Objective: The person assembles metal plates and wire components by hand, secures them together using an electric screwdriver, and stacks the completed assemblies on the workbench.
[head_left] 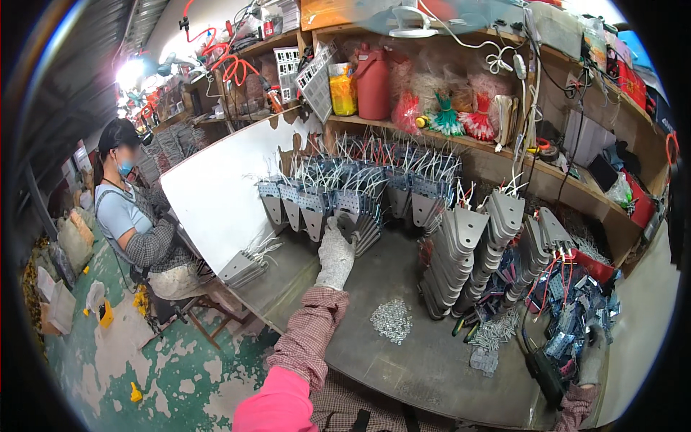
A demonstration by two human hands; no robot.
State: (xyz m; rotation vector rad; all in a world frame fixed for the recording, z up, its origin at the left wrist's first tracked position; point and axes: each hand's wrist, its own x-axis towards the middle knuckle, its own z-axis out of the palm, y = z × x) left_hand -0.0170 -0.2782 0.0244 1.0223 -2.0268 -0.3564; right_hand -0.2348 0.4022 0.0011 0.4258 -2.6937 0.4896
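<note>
My left hand (336, 257), in a whitish work glove, reaches forward to the rows of standing grey tapered plates (348, 204). Its fingers are closed around the edge of a plate at the front of a row. White wires stick up from the plates' tops. At the lower right is my gloved right hand (592, 354), beside a pile of blue and dark small parts (572, 313). Just left of it stands a black power tool (545, 376) with a cord; whether the hand touches it is unclear, and its fingers are partly hidden.
Loose silver screws (391, 321) lie mid-table, with more fasteners (497, 330) by tall stacks of grey plates (461, 245). A white board (219, 183) stands at left, a co-worker (133, 209) sitting beyond it. A wooden shelf (432, 135) holds a red flask (372, 83).
</note>
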